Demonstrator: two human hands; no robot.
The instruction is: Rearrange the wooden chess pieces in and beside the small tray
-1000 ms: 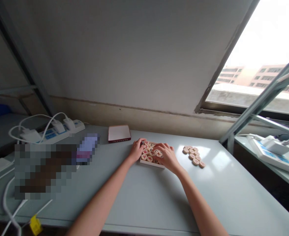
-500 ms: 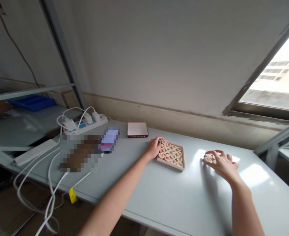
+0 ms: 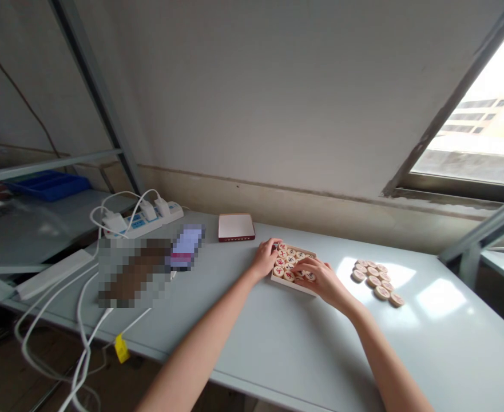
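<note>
A shallow wooden box [image 3: 294, 286] on the table holds rows of round wooden pieces marked in red and black. My left hand [image 3: 266, 257] is closed on the box's left edge near its back corner. Over the box's right front part lies my right hand [image 3: 322, 279], fingers bent down onto the pieces; whether a piece is between its fingertips is too small to tell. Several loose round pieces [image 3: 374, 281] form a flat group on the table to the right of the box.
A dark red box lid [image 3: 236, 228] with a white inside lies near the wall. On the left are a phone [image 3: 186, 246], a blurred brown thing [image 3: 138, 272], a power strip [image 3: 149, 220] and white cables hanging over the front edge [image 3: 82, 349]. A window is at the right.
My right hand has moved left from the loose pieces to the box, uncovering the loose group. My left hand keeps its place at the box. The view has shifted slightly.
</note>
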